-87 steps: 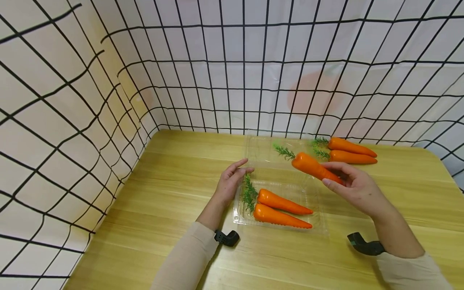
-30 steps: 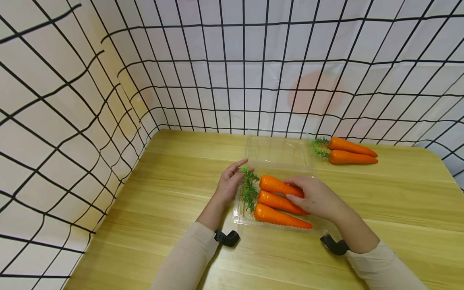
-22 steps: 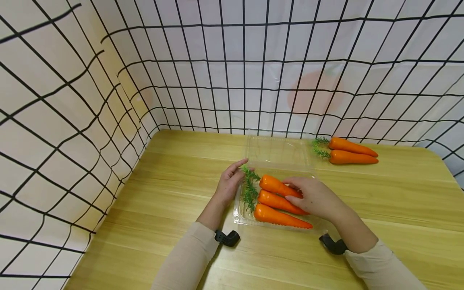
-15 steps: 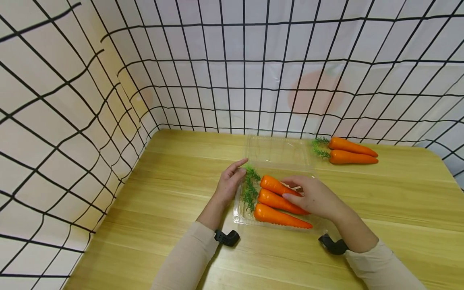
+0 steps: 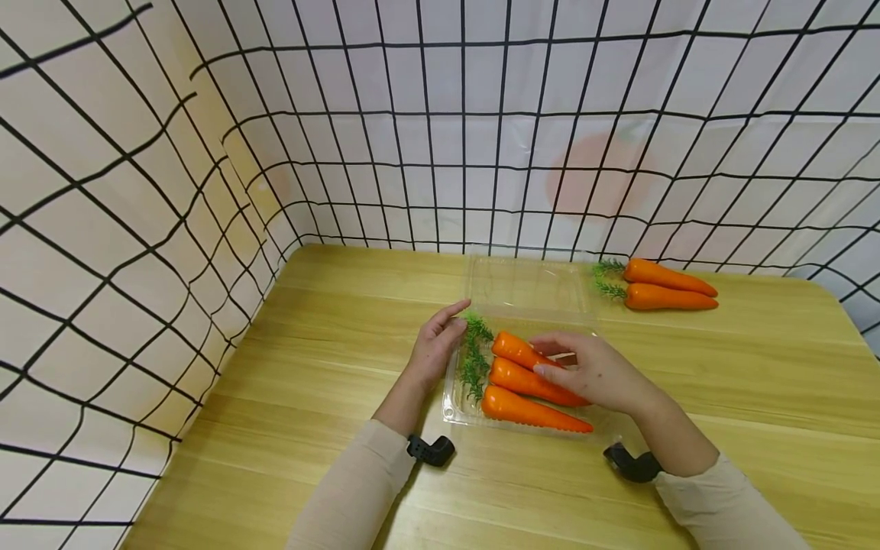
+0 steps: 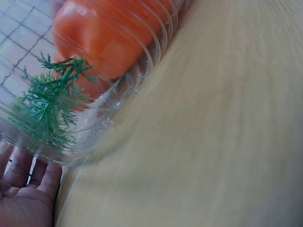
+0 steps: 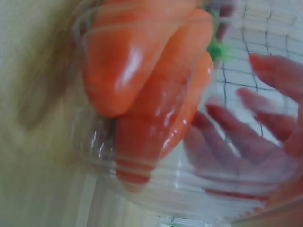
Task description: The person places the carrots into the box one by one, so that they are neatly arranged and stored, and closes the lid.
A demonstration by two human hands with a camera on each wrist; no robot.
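Three orange carrots with green tops lie side by side in a clear plastic clamshell box point(image 5: 449, 415), tops to the left. My right hand point(image 5: 600, 373) is over the box's right part at the rear carrot point(image 5: 512, 348), covering its tip. Its fingers are spread around that carrot, with a gap showing between thumb and forefinger; the right wrist view shows the fingers apart, seen through the plastic. The middle carrot point(image 5: 519, 376) and front carrot point(image 5: 529, 412) lie nearer me. My left hand point(image 5: 431, 350) touches the box's left rear corner, fingers extended beside the leafy tops point(image 6: 49, 101).
The box's clear lid point(image 5: 525, 284) lies folded back behind it. Two more carrots, an upper one point(image 5: 668, 276) and a lower one point(image 5: 668, 297), rest at the table's back right. A black wire grid point(image 5: 440, 164) borders the wooden table point(image 5: 330, 328) at the back and left.
My right hand has carried a carrot from above the box's right rear down beside the other two, and its fingers have since loosened slightly. My left hand has stayed at the corner.
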